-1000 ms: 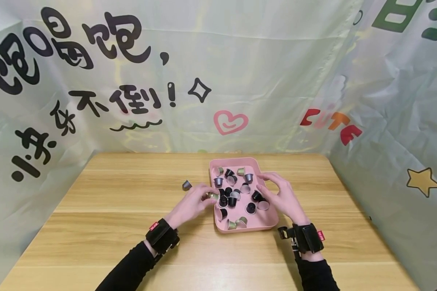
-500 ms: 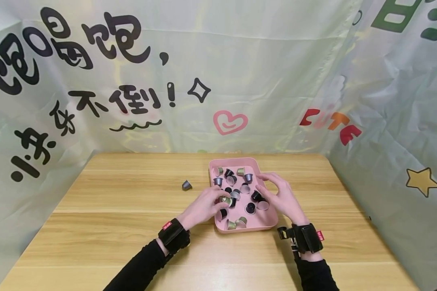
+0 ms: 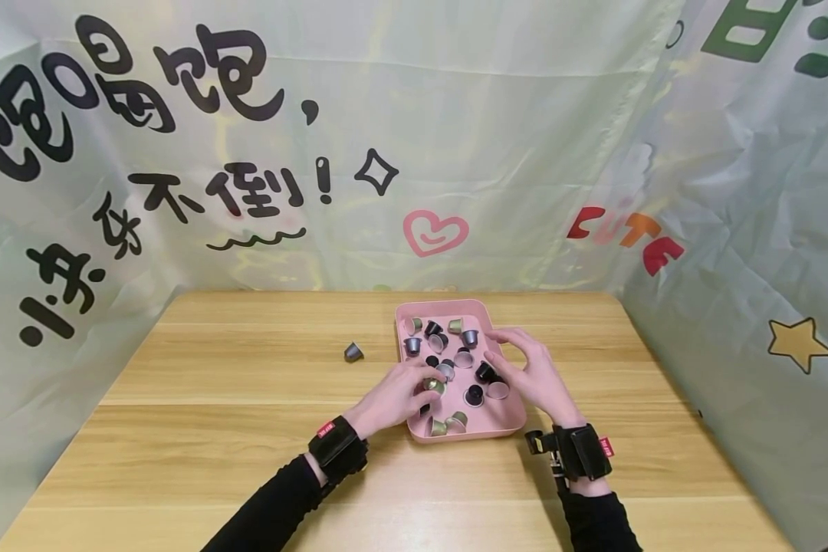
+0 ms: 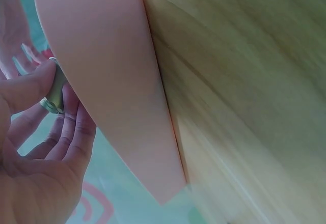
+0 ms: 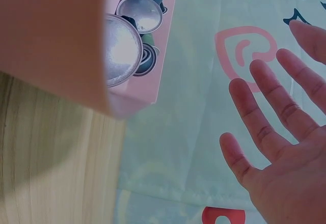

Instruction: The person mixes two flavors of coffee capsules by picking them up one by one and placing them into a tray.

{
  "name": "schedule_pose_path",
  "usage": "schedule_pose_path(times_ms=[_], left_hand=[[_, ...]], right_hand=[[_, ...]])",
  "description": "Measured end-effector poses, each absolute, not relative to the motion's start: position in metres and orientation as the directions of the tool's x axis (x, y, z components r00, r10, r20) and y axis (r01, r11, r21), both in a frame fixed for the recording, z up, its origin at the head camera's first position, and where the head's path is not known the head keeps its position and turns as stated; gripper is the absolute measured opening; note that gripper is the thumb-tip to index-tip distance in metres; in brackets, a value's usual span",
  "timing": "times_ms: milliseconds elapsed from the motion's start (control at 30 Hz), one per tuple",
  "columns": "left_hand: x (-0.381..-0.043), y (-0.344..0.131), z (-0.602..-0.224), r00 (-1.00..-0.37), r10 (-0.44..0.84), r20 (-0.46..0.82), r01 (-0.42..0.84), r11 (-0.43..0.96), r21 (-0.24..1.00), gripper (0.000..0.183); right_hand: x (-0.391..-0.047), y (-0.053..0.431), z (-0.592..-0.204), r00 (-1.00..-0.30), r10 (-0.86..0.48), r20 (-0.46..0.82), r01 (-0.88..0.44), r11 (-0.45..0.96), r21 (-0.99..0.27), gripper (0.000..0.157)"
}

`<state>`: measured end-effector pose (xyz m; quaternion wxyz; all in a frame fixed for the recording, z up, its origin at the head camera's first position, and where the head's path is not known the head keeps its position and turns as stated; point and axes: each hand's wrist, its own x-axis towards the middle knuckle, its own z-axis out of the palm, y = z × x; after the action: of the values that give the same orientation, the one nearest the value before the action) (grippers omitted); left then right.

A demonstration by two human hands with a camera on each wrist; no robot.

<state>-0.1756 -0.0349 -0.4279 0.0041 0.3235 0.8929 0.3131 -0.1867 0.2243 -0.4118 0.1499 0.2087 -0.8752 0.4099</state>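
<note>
My left hand (image 3: pixel 395 395) pinches a green coffee capsule (image 4: pixel 56 89) between thumb and fingers, over the left half of a pink tray (image 3: pixel 500 420). Several capsules lie scattered in that tray: black (image 3: pixel 474 394), grey-blue (image 3: pixel 470 338) and green (image 3: pixel 458 422). Some rest on their sides, others with the lid down. My left hand hides part of the tray's left side. At the tray's right rim, my right hand (image 3: pixel 534 377) holds nothing, and its fingers are spread in the right wrist view.
One grey capsule (image 3: pixel 353 353) lies on the wooden table (image 3: pixel 248 429) left of the tray. Behind the table hangs a printed cloth (image 3: pixel 524 153), with another side of cloth (image 3: pixel 724 322) at the right.
With the green capsule in its fingers, my left hand has moved right, from the tray's left rim to over its inside. My right hand stays at the right rim.
</note>
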Motion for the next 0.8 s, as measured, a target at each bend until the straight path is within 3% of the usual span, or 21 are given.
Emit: schedule_pose_path(times_ms=[367, 800], left_hand=[[-0.175, -0.037, -0.432, -0.781, 0.594, 0.191, 0.571, 0.557, 0.603, 0.041], [-0.160, -0.074, -0.436, -0.860, 0.441, 0.258, 0.477, 0.515, 0.712, 0.027]], right_hand=[[-0.187, 0.224, -0.412, -0.867, -0.245, 0.434, -0.490, 0.573, -0.656, 0.036], [-0.187, 0.223, -0.410, -0.864, -0.260, 0.430, -0.496, 0.579, -0.647, 0.037]])
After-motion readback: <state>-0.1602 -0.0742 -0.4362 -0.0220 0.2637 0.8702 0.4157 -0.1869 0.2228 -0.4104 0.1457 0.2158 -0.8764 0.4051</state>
